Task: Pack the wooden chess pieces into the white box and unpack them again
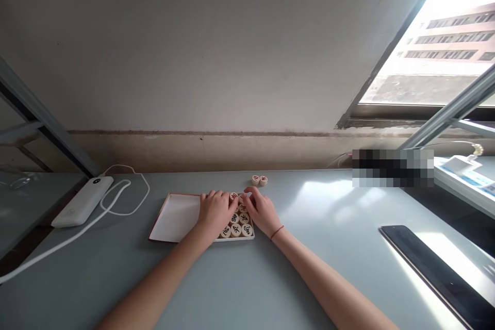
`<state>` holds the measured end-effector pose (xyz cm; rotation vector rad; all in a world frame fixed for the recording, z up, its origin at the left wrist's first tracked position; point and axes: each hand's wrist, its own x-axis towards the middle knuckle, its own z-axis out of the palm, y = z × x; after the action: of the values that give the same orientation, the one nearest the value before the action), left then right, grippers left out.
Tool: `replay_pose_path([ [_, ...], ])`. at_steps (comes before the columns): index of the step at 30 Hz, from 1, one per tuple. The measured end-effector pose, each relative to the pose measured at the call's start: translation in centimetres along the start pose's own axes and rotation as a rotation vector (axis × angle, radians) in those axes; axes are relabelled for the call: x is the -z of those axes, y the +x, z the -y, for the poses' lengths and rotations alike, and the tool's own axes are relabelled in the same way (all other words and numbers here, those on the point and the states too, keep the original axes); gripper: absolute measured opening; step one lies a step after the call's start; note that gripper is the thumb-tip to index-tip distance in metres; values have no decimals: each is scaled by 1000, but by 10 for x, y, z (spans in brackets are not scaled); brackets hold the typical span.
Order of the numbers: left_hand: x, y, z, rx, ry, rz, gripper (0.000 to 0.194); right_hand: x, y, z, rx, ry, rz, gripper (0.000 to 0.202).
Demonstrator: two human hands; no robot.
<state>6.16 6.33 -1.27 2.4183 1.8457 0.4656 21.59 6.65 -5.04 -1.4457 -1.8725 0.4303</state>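
Note:
A shallow white tray (174,216) with a brown rim lies on the grey table (301,247). Its right end holds several round wooden chess discs (236,229) with red and black characters. My left hand (214,212) lies flat over the tray's middle, fingertips touching a disc at the far edge. My right hand (263,210), with a red string on the wrist, rests at the tray's right end, fingers on the far discs. Two loose discs (259,180) sit on the table just beyond the tray.
A white power bank (82,201) with a looping white cable (127,198) lies at the left. A dark flat slab (441,273) lies at the right front. A metal frame leg stands at each side, and a wall and window are behind.

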Motion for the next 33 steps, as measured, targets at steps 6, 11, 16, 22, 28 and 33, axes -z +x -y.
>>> replay_pose_path([
  [6, 0, 0, -1, 36, -159, -22, 13, 0, 0, 0, 37, -10, -62, 25],
  [11, 9, -1, 1, 34, -362, -101, 14, 5, 0, 3, 336, -50, -252, 26],
  [16, 15, -10, 3, 7, -613, -39, 20, 7, -3, 9, 608, -88, -280, 29],
  [22, 11, -21, 6, 138, -1042, 40, 26, 12, -5, 17, 715, -177, -280, 25],
  [28, 13, -21, 7, 158, -1073, 54, 28, 12, -6, 24, 751, -143, -307, 20],
  [33, 16, -25, 10, 123, -951, 34, 33, 16, 0, 5, 529, -34, -307, 21],
])
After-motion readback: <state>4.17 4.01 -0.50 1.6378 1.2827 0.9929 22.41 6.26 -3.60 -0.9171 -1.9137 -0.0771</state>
